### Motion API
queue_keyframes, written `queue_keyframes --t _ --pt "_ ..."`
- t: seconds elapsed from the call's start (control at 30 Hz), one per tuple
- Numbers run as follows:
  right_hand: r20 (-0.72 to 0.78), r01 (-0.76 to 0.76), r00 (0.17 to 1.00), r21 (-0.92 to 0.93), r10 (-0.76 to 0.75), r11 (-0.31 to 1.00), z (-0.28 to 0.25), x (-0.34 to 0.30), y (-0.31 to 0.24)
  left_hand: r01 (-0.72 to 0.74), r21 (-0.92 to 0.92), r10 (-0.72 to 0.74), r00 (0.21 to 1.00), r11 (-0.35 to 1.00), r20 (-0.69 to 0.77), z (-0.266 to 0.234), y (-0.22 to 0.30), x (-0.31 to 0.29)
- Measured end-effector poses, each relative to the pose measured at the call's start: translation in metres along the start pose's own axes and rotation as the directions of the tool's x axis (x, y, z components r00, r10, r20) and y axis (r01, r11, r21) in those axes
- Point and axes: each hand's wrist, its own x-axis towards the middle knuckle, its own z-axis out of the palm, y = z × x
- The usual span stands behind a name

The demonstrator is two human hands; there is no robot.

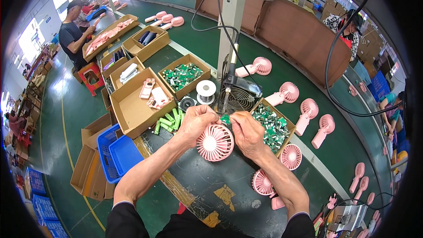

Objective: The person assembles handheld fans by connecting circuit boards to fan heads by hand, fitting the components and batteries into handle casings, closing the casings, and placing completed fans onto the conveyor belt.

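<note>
The step in hand looks like soldering: the small green board (225, 119) sits just below the iron (232, 64), and the next move seems to call for a steady hold. The right hand (249, 134) pinches narrowly at the board's edge; the left hand (197, 123) is pinched too, on what I cannot tell. The round pink fan (215, 143), ribbed grille up, is just beside it.
</note>
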Motion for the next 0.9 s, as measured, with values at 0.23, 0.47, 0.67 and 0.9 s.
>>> queue_keyframes --t 0.23,0.47,0.67,0.9 --pt "-0.001 0.017 1.0 -0.013 -0.017 1.0 -0.001 -0.002 0.001 0.018 -0.011 -0.018 1.0 1.0 0.007 0.002 0.001 -0.002" --pt "0.008 0.035 0.999 -0.01 -0.035 0.999 -0.002 -0.003 0.0 0.018 -0.01 -0.018 1.0 1.0 -0.002 0.001 -0.004 -0.004" --pt "0.011 0.038 0.999 -0.019 -0.038 0.999 -0.002 -0.003 -0.002 0.01 -0.024 -0.009 1.0 1.0 0.011 0.0 -0.004 -0.006" --pt "-0.006 0.056 0.998 -0.005 -0.056 0.998 -0.006 -0.001 -0.01 -0.025 -0.028 0.026 1.0 0.999 0.016 0.003 -0.003 -0.018"
